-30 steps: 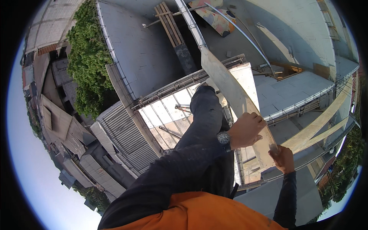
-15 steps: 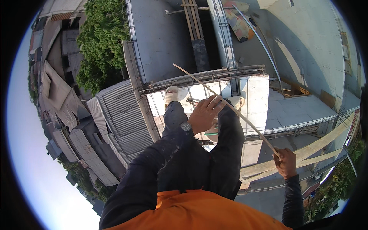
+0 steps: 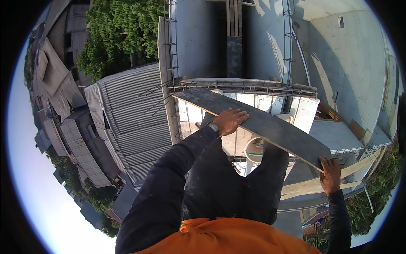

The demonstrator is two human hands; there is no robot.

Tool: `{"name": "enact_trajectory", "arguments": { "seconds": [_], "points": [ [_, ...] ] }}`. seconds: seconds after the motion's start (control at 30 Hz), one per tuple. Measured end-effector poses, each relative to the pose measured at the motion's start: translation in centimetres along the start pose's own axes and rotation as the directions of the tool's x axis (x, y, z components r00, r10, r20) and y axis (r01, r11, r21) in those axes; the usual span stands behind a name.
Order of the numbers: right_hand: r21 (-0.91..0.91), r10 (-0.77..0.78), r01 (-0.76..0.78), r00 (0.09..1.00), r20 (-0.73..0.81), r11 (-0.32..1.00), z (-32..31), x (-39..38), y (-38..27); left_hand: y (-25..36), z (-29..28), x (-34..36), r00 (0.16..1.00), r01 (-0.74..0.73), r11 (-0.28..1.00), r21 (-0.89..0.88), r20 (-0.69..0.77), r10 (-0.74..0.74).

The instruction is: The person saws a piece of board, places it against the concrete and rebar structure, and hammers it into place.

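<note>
Head view: I see the dark board (image 3: 277, 127), edge-on before, now broad-face up, apparently fully turned, spanning eleven o'clock to past three, left hand (image 3: 229, 122) resting extended fingers, right hand (image 3: 330, 174) grasping its end.

The sleeves (image 3: 163, 175) are dark (the top (image 3: 230, 237), orange).

The board (image 3: 258, 122) has turned from its pale face, through edge-on, to its dark face, and slants less steeply. The left hand (image 3: 229, 121) has gone from near its right-hand end to left of its middle. The bucket (image 3: 253, 159) between the legs (image 3: 270, 169) shows more fully.
</note>
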State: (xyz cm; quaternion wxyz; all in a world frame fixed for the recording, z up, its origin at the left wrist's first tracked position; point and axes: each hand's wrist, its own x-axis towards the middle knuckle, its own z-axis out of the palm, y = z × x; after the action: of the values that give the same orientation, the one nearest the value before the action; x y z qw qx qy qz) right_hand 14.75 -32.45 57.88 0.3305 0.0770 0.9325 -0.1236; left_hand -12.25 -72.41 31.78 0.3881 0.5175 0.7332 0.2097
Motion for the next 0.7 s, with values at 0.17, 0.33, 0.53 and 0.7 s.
{"name": "enact_trajectory", "arguments": {
  "seconds": [0.17,0.33,0.53,0.7],
  "points": [
    [-0.029,0.161,-0.159,0.985,0.061,0.987,3.4,5.1,-6.2,0.3,0.6,-3.1,0.998,0.041,0.997,0.058,-0.055,-0.037],
    [-0.135,0.239,-0.248,0.968,-0.081,0.959,5.0,9.6,-12.8,1.4,-0.3,-4.5,0.993,0.04,0.999,0.026,-0.114,-0.037],
    [-0.09,0.292,-0.312,0.939,-0.182,0.946,8.3,14.7,-11.9,-2.4,-1.5,-3.0,0.994,0.097,0.995,0.019,-0.052,-0.095],
    [-0.061,0.263,-0.275,0.952,-0.155,0.96,13.3,25.8,-10.9,-11.9,0.2,0.5,0.98,0.195,0.978,0.077,0.033,-0.198]
  ]
}}
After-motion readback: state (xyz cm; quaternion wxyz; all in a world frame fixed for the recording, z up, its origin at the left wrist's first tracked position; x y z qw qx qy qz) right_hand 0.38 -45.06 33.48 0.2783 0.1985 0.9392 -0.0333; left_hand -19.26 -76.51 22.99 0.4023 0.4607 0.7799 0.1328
